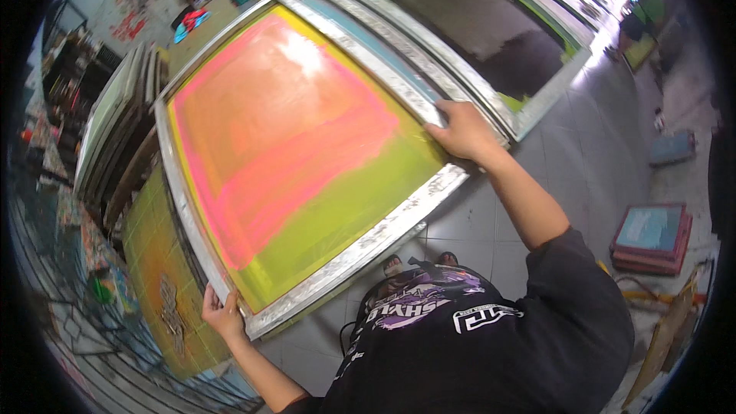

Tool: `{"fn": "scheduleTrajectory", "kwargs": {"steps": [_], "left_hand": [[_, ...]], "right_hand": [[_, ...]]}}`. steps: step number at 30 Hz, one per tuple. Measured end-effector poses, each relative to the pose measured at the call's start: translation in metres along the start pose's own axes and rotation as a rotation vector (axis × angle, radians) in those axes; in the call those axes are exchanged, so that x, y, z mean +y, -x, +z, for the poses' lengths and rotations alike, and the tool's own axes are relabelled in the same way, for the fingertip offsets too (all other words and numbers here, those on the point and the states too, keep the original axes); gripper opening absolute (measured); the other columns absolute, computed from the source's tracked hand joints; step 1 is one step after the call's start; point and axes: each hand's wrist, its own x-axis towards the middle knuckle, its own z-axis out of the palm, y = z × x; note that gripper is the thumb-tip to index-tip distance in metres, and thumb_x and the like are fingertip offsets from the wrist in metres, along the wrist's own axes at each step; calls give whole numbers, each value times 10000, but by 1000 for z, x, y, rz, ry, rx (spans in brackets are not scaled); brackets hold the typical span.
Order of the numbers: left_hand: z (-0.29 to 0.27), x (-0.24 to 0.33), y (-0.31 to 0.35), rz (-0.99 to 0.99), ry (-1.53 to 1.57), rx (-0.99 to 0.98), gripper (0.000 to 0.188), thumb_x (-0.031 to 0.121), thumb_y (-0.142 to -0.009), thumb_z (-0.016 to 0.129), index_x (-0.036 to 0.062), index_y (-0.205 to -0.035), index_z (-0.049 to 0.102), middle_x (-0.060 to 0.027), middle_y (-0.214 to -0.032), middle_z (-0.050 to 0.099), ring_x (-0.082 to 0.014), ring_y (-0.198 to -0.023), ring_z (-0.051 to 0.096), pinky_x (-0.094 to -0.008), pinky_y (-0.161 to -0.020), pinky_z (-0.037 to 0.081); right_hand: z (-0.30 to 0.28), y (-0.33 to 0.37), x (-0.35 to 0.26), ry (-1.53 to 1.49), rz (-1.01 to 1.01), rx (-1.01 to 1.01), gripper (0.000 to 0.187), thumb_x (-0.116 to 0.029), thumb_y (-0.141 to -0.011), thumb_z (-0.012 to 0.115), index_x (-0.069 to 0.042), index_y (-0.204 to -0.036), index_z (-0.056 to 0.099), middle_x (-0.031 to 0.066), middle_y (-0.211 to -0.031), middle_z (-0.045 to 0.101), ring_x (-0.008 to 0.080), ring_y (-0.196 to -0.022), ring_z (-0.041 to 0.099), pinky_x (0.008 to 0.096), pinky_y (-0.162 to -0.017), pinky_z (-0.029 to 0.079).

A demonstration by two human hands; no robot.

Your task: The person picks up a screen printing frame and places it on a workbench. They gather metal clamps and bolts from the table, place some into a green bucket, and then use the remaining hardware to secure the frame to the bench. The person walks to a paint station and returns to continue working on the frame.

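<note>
Black shirt (491,345) fills the bottom of the view, with two feet (392,264) showing just past its hem on the tiled floor (594,134). Beyond it, a big silvery frame (360,244) slants across the middle, in front of the person, its near corners held between both hands. The left hand (225,316) is curled around the left rail close to the near corner, thumb on one side and fingers on the other. The right hand (464,134) grips the right rail close to the other near corner, its thumb lying over the metal; some of its fingers are hidden. Inside the rails, yellow-green mesh (376,193) carries a wide smear of pink and orange (307,176), with a glare near the far end. Whether that far end rests on anything, I cannot tell. Just past the right rail lies a dark screen (491,38) edged in green. Left of the frame is a stained yellowish board (153,261), and above that several pale frames (115,119) lean together. Well apart, at right, sits a red-edged stack (652,238).
</note>
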Motion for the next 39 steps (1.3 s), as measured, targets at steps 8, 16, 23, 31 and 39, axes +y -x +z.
{"fn": "scheduleTrajectory", "kwargs": {"steps": [8, 16, 23, 31, 39], "left_hand": [[12, 25, 3, -108, -128, -37, 628, -8, -721, 650, -133, -1254, 344, -263, -1303, 374, -282, -1198, 399, -352, -979, 324], [79, 67, 44, 412, -412, 263, 587, 173, -772, 690, -21, -1253, 416, -150, -1284, 438, -257, -1183, 399, -363, -988, 310], [219, 130, 145, 842, -258, -3, 497, 80, -701, 702, -29, -1144, 505, -173, -1181, 512, -294, -1094, 480, -386, -949, 346], [309, 175, 203, 922, -245, -277, 474, 121, -641, 728, -4, -1062, 552, -201, -1118, 534, -342, -1010, 505, -401, -883, 361], [395, 212, 209, 863, -125, -446, 395, 98, -615, 722, 6, -978, 597, -171, -1012, 590, -320, -911, 547, -371, -827, 390]], "right_hand": [[1, 13, 14, -3, -68, 97, 535, -344, -750, 624, 13, -1130, 503, 217, -1016, 563, 342, -951, 549, 407, -815, 452], [-52, 95, 82, -460, -16, 499, 90, -100, -725, 650, -33, -782, 666, 104, -747, 638, 248, -676, 613, 300, -601, 469], [-80, 155, 176, -685, 439, 450, 109, -90, -784, 643, 11, -743, 638, 49, -687, 614, 96, -603, 550, 220, -547, 425], [-83, 142, 225, -821, 433, 421, 158, -122, -798, 642, 28, -847, 631, 52, -735, 628, 96, -653, 570, 226, -586, 456], [-110, 39, 290, -676, 314, 483, 154, -84, -798, 634, 31, -900, 625, 54, -790, 629, 105, -685, 572, 228, -622, 462]]}}
